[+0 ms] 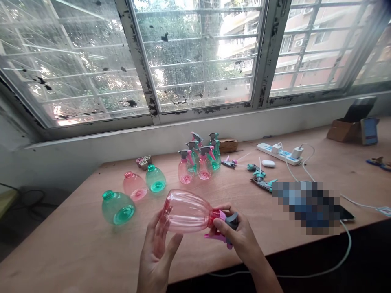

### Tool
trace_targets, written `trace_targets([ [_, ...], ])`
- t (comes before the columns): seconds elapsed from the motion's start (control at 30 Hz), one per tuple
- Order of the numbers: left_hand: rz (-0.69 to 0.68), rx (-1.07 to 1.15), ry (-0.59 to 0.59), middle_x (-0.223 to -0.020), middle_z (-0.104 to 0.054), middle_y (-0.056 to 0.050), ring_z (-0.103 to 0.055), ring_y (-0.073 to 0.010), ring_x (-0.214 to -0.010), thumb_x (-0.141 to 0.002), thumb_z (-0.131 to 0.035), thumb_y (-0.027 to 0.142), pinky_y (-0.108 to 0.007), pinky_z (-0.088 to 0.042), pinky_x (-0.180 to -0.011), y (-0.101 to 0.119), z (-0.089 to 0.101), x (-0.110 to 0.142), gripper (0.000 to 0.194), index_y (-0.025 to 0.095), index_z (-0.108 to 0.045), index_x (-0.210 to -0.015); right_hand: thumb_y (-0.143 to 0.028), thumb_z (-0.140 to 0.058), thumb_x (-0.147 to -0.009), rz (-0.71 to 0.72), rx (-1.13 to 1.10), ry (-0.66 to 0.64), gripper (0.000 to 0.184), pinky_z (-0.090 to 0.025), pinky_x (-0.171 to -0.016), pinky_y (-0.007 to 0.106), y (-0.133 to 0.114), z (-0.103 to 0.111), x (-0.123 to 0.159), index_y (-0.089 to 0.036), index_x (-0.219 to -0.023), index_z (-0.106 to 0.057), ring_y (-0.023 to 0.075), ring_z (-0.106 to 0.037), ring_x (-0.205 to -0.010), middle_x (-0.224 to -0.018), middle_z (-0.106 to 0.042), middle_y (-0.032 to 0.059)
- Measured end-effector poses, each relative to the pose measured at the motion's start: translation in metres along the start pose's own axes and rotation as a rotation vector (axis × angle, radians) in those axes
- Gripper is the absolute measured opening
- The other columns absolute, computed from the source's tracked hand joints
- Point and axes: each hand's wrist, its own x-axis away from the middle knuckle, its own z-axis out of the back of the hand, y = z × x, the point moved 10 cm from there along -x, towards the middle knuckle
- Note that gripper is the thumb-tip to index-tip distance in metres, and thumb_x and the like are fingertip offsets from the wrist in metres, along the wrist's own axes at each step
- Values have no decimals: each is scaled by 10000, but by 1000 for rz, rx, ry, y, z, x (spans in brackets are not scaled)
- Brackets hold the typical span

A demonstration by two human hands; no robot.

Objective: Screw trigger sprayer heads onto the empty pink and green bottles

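A pink transparent spray bottle (187,211) lies sideways in the air between my hands, above the front of the wooden table (76,248). My left hand (157,248) cradles its wide bottom, fingers curled around it. At the bottle's neck, my right hand (236,238) is closed around the pink and grey trigger head (227,228). Three capless bottles lie on the table to the left: a green one (118,207), a pink one (134,185) and a smaller green one (155,179).
Several assembled spray bottles (198,160) stand near the back of the table. Loose trigger heads (259,177) lie to their right. A power strip (279,154) with chargers and white cables, a cardboard box (342,130) and a phone (369,131) sit at the right. Windows line the wall behind.
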Motion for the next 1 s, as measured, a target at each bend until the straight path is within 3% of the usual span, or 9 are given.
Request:
trace_targets([
  [0.13,-13,-53,-44,-1448,-567,-95,-441,-302,-1419,-761,-789,455,-454,-276,-1208,-2,-4,1,688,300,-502,-1366,-402,-837,-797,-15,-19,-24,319,-671,-657,339,1,-2,2,-197,-957,-653,151,-718,-632,-751,-726,-25],
  [0.33,-23,-146,98,-1354,-616,-132,-533,-380,-1314,-613,-848,583,-550,-335,-1161,-10,10,-6,869,251,-514,-1343,-388,-865,-763,-58,30,-71,344,-662,-623,301,6,-11,4,-188,-945,-651,167,-735,-656,-796,-727,-10],
  [0.5,-70,-168,-21,-1562,-441,-31,-422,-327,-1424,-735,-815,443,-472,-287,-1212,-1,4,-3,744,365,-506,-1407,-408,-850,-777,-40,-9,-71,344,-649,-606,286,3,-11,2,-177,-928,-645,154,-718,-620,-730,-720,-18],
  [0.63,-90,-231,-69,-1535,-470,-9,-393,-303,-1444,-757,-812,373,-447,-252,-1231,6,1,0,692,380,-528,-1388,-408,-847,-781,-35,-1,-55,338,-645,-592,269,-1,-6,2,-177,-922,-643,154,-719,-616,-708,-725,-19],
  [0.77,-29,-186,-22,-1468,-540,-68,-400,-333,-1434,-732,-815,463,-512,-227,-1227,2,3,-2,701,305,-537,-1356,-386,-855,-777,-40,7,-56,323,-664,-665,306,-1,-8,3,-186,-932,-655,146,-716,-641,-753,-720,-27],
  [0.87,6,-140,64,-1412,-582,-114,-452,-344,-1393,-731,-809,501,-547,-273,-1198,-2,8,-4,670,248,-553,-1296,-399,-866,-758,-48,35,-47,344,-659,-635,292,0,-9,4,-189,-941,-663,158,-729,-649,-778,-726,-20],
  [1.0,-36,-96,72,-1434,-577,-71,-450,-322,-1400,-709,-846,423,-500,-287,-1204,4,7,-5,626,278,-587,-1261,-447,-847,-766,-40,28,-26,365,-653,-595,304,-1,-7,2,-189,-945,-660,187,-737,-629,-719,-734,-10],
])
